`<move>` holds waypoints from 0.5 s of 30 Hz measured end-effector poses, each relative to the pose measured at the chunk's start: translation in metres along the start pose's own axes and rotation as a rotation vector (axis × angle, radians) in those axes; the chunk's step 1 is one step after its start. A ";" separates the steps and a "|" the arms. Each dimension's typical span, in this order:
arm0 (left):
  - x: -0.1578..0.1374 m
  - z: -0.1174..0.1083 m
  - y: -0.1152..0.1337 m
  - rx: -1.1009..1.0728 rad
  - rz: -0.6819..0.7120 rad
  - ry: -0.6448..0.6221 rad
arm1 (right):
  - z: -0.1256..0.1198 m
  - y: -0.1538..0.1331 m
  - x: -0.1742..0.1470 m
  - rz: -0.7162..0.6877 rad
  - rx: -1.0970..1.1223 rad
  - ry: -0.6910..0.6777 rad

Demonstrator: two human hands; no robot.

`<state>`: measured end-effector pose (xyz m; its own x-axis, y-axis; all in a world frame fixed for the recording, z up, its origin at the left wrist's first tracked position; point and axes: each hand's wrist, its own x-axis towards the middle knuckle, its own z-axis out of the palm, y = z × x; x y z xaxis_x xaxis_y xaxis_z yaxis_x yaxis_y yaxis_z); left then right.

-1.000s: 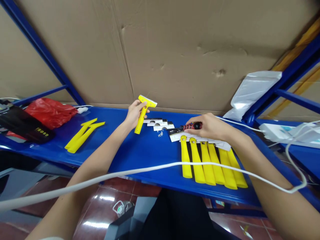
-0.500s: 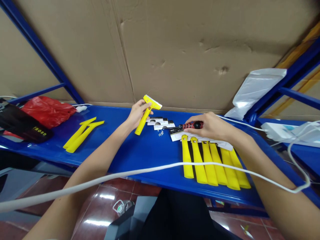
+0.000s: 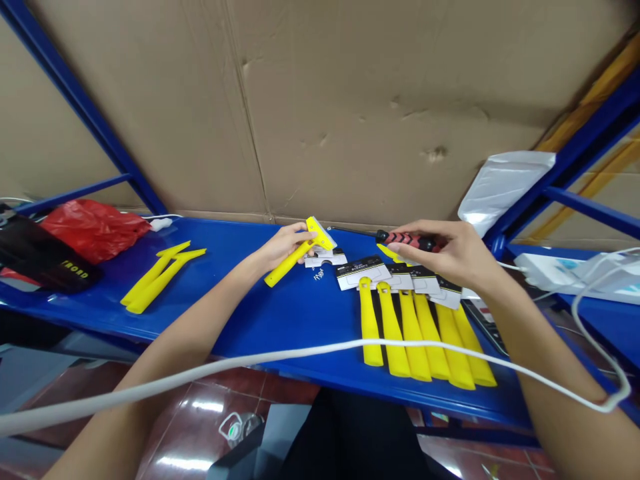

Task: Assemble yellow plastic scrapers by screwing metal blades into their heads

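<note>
My left hand (image 3: 290, 248) is closed round the neck of a yellow scraper (image 3: 287, 263), its blade head tilted up to the right. In my right hand (image 3: 453, 250) is a screwdriver (image 3: 410, 241) with a red and black handle. Its thin shaft points left toward the scraper head, and a tiny screw (image 3: 329, 229) seems to sit at the tip. Below my right hand several yellow scrapers (image 3: 397, 333) lie side by side, with printed cards (image 3: 363, 272) over their heads. Small loose screws (image 3: 319, 274) lie on the blue table near more cards.
Two yellow handles (image 3: 159, 277) lie at the left, beside a red plastic bag (image 3: 97, 230) and a black bag (image 3: 45, 257). A white cable (image 3: 225, 363) crosses in front of the table. At the right are a power strip (image 3: 550, 273) and a white plastic sleeve (image 3: 505, 187).
My right hand has lifted the screwdriver from near the loose screws and swung its shaft level, up and to the right. My left hand has brought the scraper slightly right and lower.
</note>
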<state>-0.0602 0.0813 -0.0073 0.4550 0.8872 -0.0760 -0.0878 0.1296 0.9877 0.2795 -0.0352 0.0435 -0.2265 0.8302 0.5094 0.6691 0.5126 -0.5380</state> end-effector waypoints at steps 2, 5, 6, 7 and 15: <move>-0.001 0.001 0.000 0.005 -0.017 -0.026 | 0.002 0.000 -0.001 -0.006 -0.005 -0.008; 0.000 0.000 -0.002 0.006 -0.032 -0.055 | 0.006 0.001 -0.001 -0.026 -0.024 -0.054; 0.000 0.000 -0.003 0.003 -0.032 -0.060 | 0.008 0.002 -0.001 -0.036 -0.031 -0.071; 0.000 0.000 -0.003 0.000 -0.032 -0.063 | 0.009 0.003 0.000 -0.048 -0.038 -0.083; -0.001 0.001 0.001 0.011 -0.058 -0.107 | 0.019 0.010 0.001 -0.059 -0.094 -0.112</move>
<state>-0.0597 0.0796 -0.0065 0.5512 0.8258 -0.1190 -0.0486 0.1742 0.9835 0.2723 -0.0249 0.0261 -0.3411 0.8212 0.4574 0.7143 0.5428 -0.4418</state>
